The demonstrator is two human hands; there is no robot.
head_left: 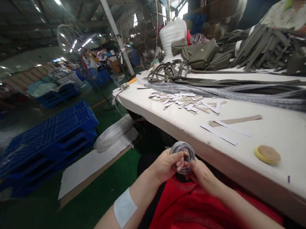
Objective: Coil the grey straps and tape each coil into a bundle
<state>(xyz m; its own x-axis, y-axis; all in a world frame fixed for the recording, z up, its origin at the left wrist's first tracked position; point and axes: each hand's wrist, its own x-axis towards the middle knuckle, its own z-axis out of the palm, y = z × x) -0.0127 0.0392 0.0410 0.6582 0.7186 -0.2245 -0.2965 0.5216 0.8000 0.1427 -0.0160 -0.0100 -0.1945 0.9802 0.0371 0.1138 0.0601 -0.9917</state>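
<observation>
Above my lap, close to the table's front edge, both hands grip a coiled grey strap point(181, 147) wound into a ring, with a shiny, plastic-like surface. On its left side my left hand point(167, 164) is closed, the thumb and fingers reaching into the ring's opening. My right hand point(199, 171) pinches the lower right side of the coil. Part of the ring is hidden behind the fingers. A roll of yellow-edged tape point(267, 154) lies on the white table point(241, 164) to the right of my hands.
Paper and tan strips point(191, 102) lie scattered on the table. Behind them are long dark straps point(219, 82), olive bags point(203, 54) and a white foam roll point(172, 37). Another person point(283, 16) is at the far right. Blue pallets point(48, 136) and cardboard point(88, 169) lie left.
</observation>
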